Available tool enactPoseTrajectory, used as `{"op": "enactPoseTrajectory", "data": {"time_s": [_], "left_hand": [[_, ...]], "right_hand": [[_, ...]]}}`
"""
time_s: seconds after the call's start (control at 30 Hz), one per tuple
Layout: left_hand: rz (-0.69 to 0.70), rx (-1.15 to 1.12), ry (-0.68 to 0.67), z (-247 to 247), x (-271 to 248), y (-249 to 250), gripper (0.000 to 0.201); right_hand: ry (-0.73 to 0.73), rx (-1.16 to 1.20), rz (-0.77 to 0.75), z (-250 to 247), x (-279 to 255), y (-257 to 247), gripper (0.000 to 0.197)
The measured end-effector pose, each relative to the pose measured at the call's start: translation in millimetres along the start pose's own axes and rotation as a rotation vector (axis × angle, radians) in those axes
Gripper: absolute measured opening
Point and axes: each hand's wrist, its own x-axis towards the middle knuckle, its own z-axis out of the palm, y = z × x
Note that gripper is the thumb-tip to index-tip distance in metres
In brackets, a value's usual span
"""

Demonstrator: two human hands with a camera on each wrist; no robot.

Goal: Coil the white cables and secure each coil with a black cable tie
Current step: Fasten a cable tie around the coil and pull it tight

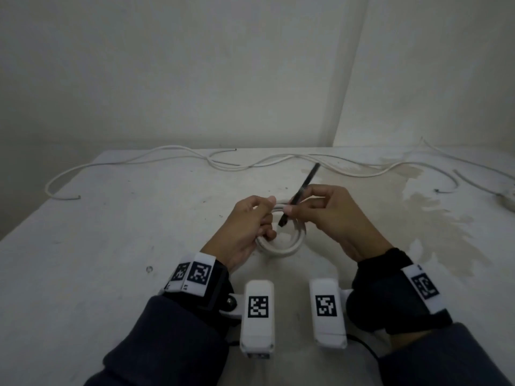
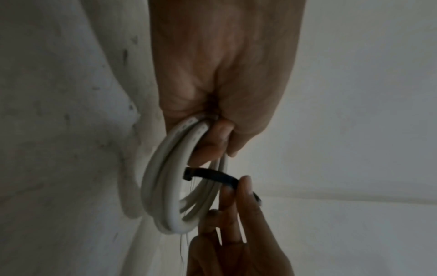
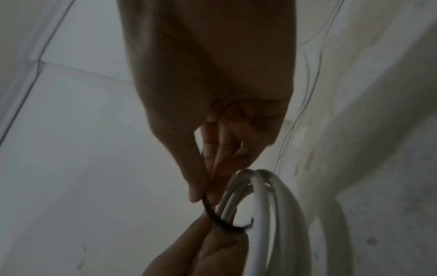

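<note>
White round cable coil [image 1: 281,243] gripped by left hand [image 1: 248,232], right hand [image 1: 331,215] pinching thin black cable tie [image 1: 302,188]

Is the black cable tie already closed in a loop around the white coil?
No, the cable tie is open, its head free inside the coil.

One coil [image 1: 281,240] of white cable and one black tie [image 1: 302,190] — two hands, left [image 1: 248,229] and right [image 1: 334,218]. Loose cables [image 1: 250,162] lie tangled across the table's [image 1: 111,246] far side — their number is unclear.
</note>
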Motion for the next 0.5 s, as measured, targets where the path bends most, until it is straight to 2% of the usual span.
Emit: {"op": "enactPoseTrajectory", "data": {"time_s": [0.1,0.17,0.23,0.3,0.37,0.5], "left_hand": [[-0.026,-0.018,-0.064,3.0,-2.0,1.6,0.022],[-0.058,-0.067,-0.111,3.6,-3.6,3.1,0.023],[-0.094,-0.09,-0.14,3.8,-4.6,4.4,0.025],[-0.128,-0.082,-0.138,5.1,-4.8,6.1,0.025],[-0.148,-0.046,-0.11,7.4,-5.1,7.4,0.027],[-0.116,0.084,-0.066,10.2,-5.3,7.8,0.028]], "right_hand": [[0.023,-0.095,-0.098,-5.2,1.6,3.4,0.015],[0.018,-0.194,-0.106,-9.2,3.3,5.7,0.019],[-0.004,-0.146,-0.093,-11.1,3.1,7.7,0.019],[-0.01,-0.099,-0.113,-10.6,1.5,7.8,0.017],[0.018,-0.149,-0.174,-10.5,2.6,9.1,0.016],[0.027,-0.219,-0.23,-8.4,4.2,10.4,0.015]]}}
